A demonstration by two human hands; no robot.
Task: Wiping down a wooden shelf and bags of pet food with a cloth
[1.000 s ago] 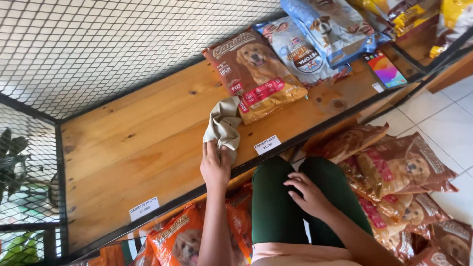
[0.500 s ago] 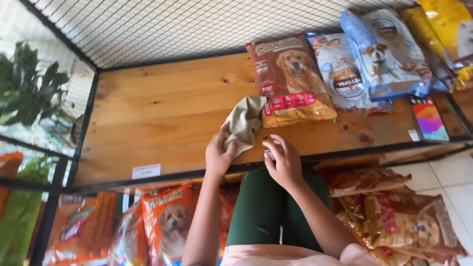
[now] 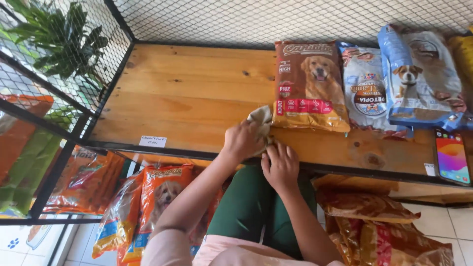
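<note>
My left hand (image 3: 242, 142) grips a beige cloth (image 3: 261, 118) on the wooden shelf (image 3: 187, 103), close to its front edge. My right hand (image 3: 281, 165) rests beside it at the shelf's front rail, fingers curled against the cloth's lower end. Just right of the cloth lies a brown dog-food bag (image 3: 309, 86) with a golden dog pictured on it.
Further right lie a pale blue-grey bag (image 3: 367, 88), a blue bag (image 3: 421, 74) and a phone (image 3: 451, 158) with a lit screen. Wire mesh (image 3: 295, 19) backs the shelf. Orange and brown bags (image 3: 157, 197) sit below, with a plant (image 3: 59, 39) at far left.
The view has swung so the shelf lies level. My right hand came up from my lap to the shelf edge beside the cloth, and both hands are now together there.
</note>
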